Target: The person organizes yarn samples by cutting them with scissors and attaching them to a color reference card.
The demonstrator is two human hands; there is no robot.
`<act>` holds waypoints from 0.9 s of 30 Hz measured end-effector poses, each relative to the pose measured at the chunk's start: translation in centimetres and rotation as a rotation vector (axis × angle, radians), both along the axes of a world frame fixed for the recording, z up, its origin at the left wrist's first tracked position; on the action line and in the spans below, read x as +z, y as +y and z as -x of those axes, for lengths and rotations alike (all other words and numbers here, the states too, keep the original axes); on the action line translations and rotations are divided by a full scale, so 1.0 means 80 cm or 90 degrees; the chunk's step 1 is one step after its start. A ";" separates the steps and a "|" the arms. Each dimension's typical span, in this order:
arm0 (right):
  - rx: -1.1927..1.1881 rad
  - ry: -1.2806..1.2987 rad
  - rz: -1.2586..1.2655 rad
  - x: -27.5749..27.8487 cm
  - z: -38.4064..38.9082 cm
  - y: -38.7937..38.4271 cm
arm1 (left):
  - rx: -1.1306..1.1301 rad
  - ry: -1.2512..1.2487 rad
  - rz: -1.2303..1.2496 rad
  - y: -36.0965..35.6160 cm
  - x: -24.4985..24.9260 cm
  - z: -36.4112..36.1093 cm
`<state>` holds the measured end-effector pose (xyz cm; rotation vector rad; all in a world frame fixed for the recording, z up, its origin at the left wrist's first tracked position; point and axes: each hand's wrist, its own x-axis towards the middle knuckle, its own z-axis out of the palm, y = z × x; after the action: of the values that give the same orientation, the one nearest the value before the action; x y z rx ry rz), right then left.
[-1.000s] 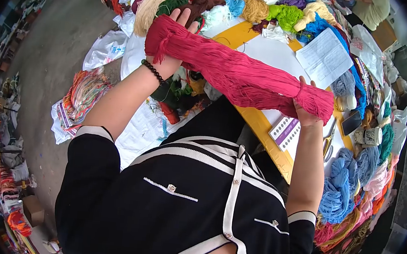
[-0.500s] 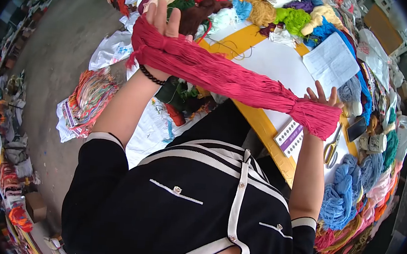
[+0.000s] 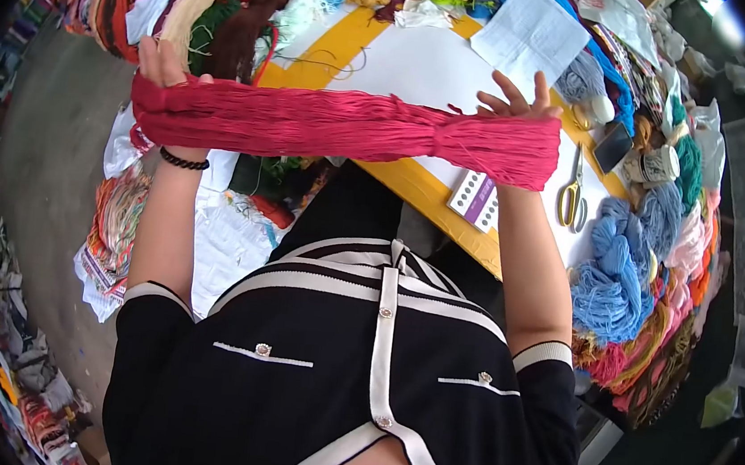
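A crimson skein of yarn (image 3: 329,125) stretches almost level between my two hands, in front of my chest. At its left end, my left hand (image 3: 163,62) holds it, with fingertips showing above the strands and the palm covered. My right hand (image 3: 518,97) carries the other end, its fingers spread above the yarn and the thumb side partly hidden. The skein narrows at a gathered band close to my right hand and fans out beyond it. A dark beaded bracelet (image 3: 184,161) circles my left wrist.
Behind the skein is a white table (image 3: 415,66) with yellow edging. On it lie a paper sheet (image 3: 532,34), scissors (image 3: 571,193), a phone (image 3: 614,148) and a purple-white card (image 3: 476,199). Blue yarn (image 3: 611,273) and other colourful skeins crowd its edges. A multicoloured bundle (image 3: 116,217) lies at left.
The skein has swung from a slant to nearly level, with my left hand lower in view and both hands further left. The whole view has turned and shifted too.
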<state>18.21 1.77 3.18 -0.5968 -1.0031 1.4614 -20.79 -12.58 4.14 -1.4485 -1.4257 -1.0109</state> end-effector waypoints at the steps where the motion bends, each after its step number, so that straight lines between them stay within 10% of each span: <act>1: 0.004 -0.007 -0.004 0.003 0.003 -0.003 | -0.006 -0.001 0.002 -0.001 -0.003 -0.002; 7: -0.030 -0.139 0.118 0.045 0.038 -0.031 | -0.106 -0.362 0.083 0.002 -0.056 0.018; 9: -0.016 -0.098 0.106 0.032 0.037 -0.024 | -0.360 -0.838 0.167 -0.013 -0.061 0.009; 18: 0.005 -0.093 0.215 0.035 0.033 -0.032 | -0.451 -0.993 0.135 -0.030 -0.046 -0.009; 20: 0.093 0.000 0.188 0.049 0.037 -0.046 | -0.414 -1.535 0.245 -0.025 -0.029 -0.017; 22: 0.191 0.102 0.196 0.064 0.038 -0.053 | -0.337 -0.287 0.498 -0.059 -0.106 -0.039; 24: 0.284 0.201 0.206 0.078 0.040 -0.062 | -0.503 -0.542 0.887 -0.089 -0.081 -0.090; 27: 0.288 0.269 0.210 0.084 0.054 -0.071 | -0.512 -0.687 1.008 -0.072 -0.024 -0.134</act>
<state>13.91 -3.91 9.88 -0.2733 -0.5830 2.0736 -10.09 -18.36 2.21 -3.0119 -2.8542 -1.1977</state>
